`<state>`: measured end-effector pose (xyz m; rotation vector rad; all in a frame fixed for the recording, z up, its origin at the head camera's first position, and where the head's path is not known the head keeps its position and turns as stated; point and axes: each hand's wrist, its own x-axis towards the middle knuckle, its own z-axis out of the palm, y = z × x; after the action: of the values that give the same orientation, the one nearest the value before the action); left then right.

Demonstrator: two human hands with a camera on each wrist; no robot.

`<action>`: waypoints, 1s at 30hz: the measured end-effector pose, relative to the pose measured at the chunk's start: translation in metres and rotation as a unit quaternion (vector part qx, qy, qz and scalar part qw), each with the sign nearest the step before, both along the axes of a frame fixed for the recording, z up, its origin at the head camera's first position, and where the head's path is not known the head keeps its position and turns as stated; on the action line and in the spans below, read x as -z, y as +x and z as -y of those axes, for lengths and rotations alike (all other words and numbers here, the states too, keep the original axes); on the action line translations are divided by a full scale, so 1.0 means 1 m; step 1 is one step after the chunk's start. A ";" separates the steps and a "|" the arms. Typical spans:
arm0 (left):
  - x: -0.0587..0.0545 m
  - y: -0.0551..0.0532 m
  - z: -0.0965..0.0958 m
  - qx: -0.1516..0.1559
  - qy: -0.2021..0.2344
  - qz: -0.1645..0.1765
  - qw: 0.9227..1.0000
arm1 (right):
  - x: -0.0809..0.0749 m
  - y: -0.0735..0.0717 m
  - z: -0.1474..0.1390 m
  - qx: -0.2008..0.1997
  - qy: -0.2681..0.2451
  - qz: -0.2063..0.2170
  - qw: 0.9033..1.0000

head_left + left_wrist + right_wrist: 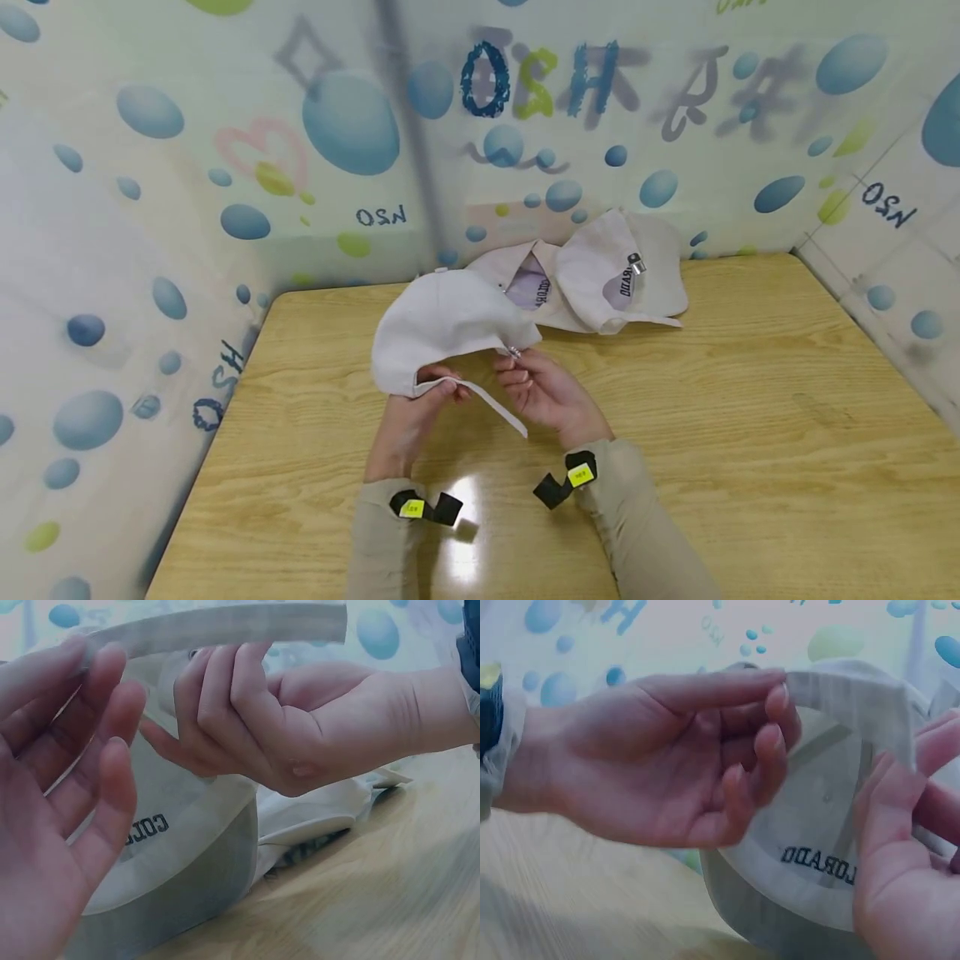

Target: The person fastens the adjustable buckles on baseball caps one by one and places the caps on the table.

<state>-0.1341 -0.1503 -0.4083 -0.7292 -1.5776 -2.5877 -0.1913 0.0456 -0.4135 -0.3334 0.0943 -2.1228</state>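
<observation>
A white cap [450, 312] is held up by both hands over the wooden table [765, 400], its back opening toward the person. Its loose strap [495, 406] slants down between the hands, the free end touching neither. The left hand [423, 400] pinches the strap near its base — thumb on top, fingers beneath — while the right hand [551, 392] pinches the opposite back edge by a small metal buckle [513, 352], its other fingers loosely curled. In the right wrist view, reversed dark lettering [817, 862] shows near the brim [772, 919]. Just behind, against the wall [337, 200], lie 2 more pale caps: the left cap [491, 262] partly hidden, the right cap [588, 267] overlapping it and bearing a metal buckle too. Whether the held cap touches them, I cannot tell. Both sleeves are beige, with 1 black band at each wrist.
</observation>
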 end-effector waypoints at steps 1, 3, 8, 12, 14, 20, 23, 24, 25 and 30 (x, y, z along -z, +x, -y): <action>0.002 -0.001 0.001 0.001 -0.003 -0.003 1.000 | 0.000 0.000 0.001 -0.010 -0.013 0.019 1.000; 0.009 -0.004 0.003 -0.001 -0.014 -0.005 1.000 | -0.001 0.000 0.002 -0.028 -0.042 0.050 0.997; 0.056 -0.025 0.016 0.000 -0.021 -0.017 1.000 | -0.003 0.000 0.003 -0.039 -0.076 0.079 0.993; 0.064 -0.027 0.019 0.002 -0.018 -0.008 1.000 | -0.004 0.000 0.002 -0.032 -0.060 0.060 0.996; 0.047 -0.020 0.015 0.006 -0.021 -0.004 1.000 | -0.005 0.001 0.002 -0.028 -0.049 0.045 0.997; -0.002 0.001 0.003 0.024 -0.009 0.019 0.999 | -0.007 0.002 0.003 -0.022 -0.037 0.022 0.999; -0.008 0.004 0.002 0.019 -0.012 0.032 0.999 | -0.007 0.002 0.003 -0.033 -0.042 0.016 0.998; -0.007 0.003 0.002 0.019 -0.012 0.031 0.999 | -0.007 0.002 0.004 -0.038 -0.045 0.016 0.998; -0.008 0.003 0.002 0.018 -0.010 0.035 0.999 | -0.007 0.003 0.004 -0.043 -0.049 0.016 0.998; -0.002 0.001 0.002 0.022 -0.006 0.024 0.999 | -0.008 0.004 0.005 -0.067 -0.064 0.041 0.995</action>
<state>-0.1333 -0.1525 -0.4066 -0.7161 -1.6091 -2.6497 -0.1875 0.0406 -0.4054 -0.3198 -0.1101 -2.0096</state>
